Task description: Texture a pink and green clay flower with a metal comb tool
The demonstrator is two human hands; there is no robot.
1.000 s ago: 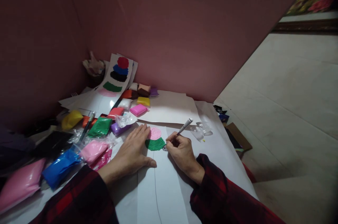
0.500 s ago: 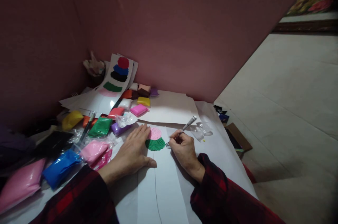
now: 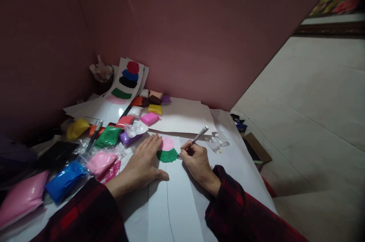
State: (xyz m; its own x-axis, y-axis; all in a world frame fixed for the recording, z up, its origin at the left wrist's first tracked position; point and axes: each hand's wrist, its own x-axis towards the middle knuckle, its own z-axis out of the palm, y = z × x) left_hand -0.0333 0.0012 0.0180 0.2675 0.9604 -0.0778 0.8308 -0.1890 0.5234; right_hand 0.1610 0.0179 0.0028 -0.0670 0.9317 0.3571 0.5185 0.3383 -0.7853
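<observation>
On a white paper strip (image 3: 176, 204) with a thin drawn line lie a pink clay round (image 3: 167, 144) and, just below it, a ridged green clay piece (image 3: 167, 155). My left hand (image 3: 144, 160) rests flat on the strip's left side, its fingers beside the pink round and thumb stretched out under the green. My right hand (image 3: 196, 160) pinches a fork (image 3: 201, 134) with a striped handle. The fork's tines are at the green piece's right edge; whether they touch it I cannot tell.
Packets of coloured clay, among them a blue one (image 3: 66, 182) and a green one (image 3: 108, 137), crowd the left. Behind them leans a sheet with coloured clay shapes (image 3: 129, 82). Clear plastic wrappers (image 3: 217, 141) lie at right. A wall (image 3: 176, 36) rises behind the table.
My right hand and the fork have shifted slightly left, bringing the tines closer to the green piece. My left hand has stayed almost where it was.
</observation>
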